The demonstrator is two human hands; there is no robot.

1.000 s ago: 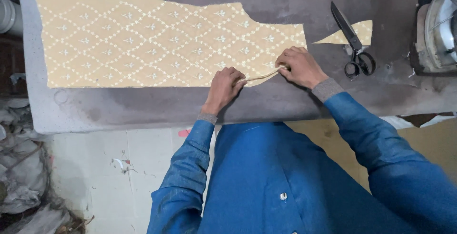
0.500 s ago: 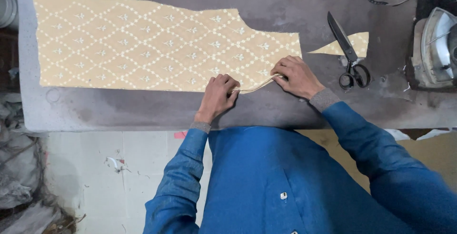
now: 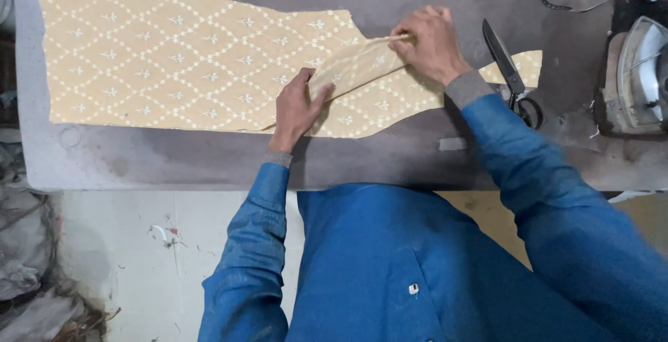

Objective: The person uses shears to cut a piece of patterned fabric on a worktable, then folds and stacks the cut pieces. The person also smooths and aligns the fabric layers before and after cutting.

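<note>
Pinching a raised flap of the fabric piece (image 3: 195,64), the left hand (image 3: 296,109) closes thumb and fingers on the flap's lower end at frame centre. The right hand (image 3: 431,43) grips the flap's upper end, fingers curled shut. Tan fabric with a white diamond lattice lies flat across the grey table (image 3: 174,161), upper left to centre. Black scissors (image 3: 511,77) lie just right.

A long piece of tan cloth (image 3: 181,64) with a white diamond and flower pattern lies flat on the grey table. Its near right edge is lifted and folded back over itself as a narrow flap.
</note>
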